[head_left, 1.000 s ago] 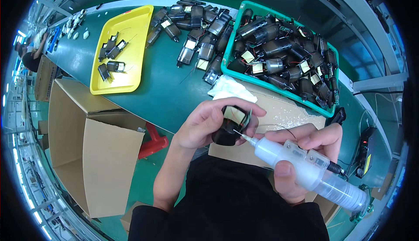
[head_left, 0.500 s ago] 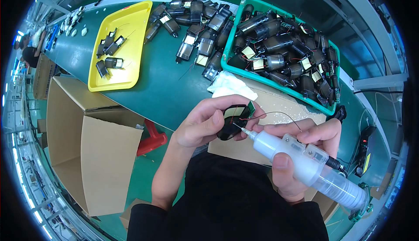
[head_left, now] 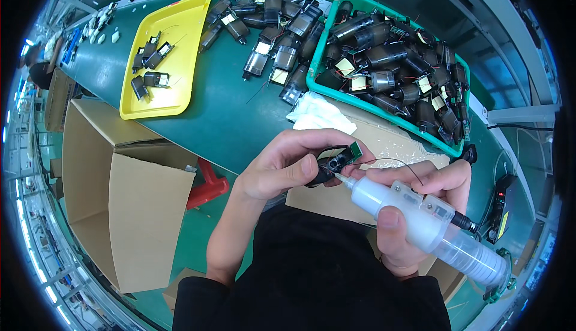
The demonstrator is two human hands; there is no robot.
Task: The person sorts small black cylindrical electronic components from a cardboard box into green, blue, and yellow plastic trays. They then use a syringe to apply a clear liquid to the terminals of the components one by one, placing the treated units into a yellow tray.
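Between the fingers and thumb of my left hand (head_left: 287, 166) is a small black device housing (head_left: 324, 174) with a green circuit board (head_left: 356, 149) at its upper end. A thin wire runs from it toward my right hand. Wrapped around a translucent dispensing syringe (head_left: 393, 208) filled with white material is my right hand (head_left: 414, 211). The syringe's tapered nozzle (head_left: 343, 178) points up and left, with its tip at the housing. Whether the tip touches it I cannot tell.
A green crate (head_left: 313, 82) full of dark translucent housings stands at the back right. More housings (head_left: 287, 52) lie beside it. Left are a yellow tray (head_left: 165, 106) with several small parts and an open cardboard box (head_left: 144, 223). Cardboard (head_left: 384, 145) and white tissue (head_left: 318, 112) lie before the crate.
My left hand has turned the black housing, so its circuit board now sits farther right and shows more of its face. The syringe has shifted slightly right.
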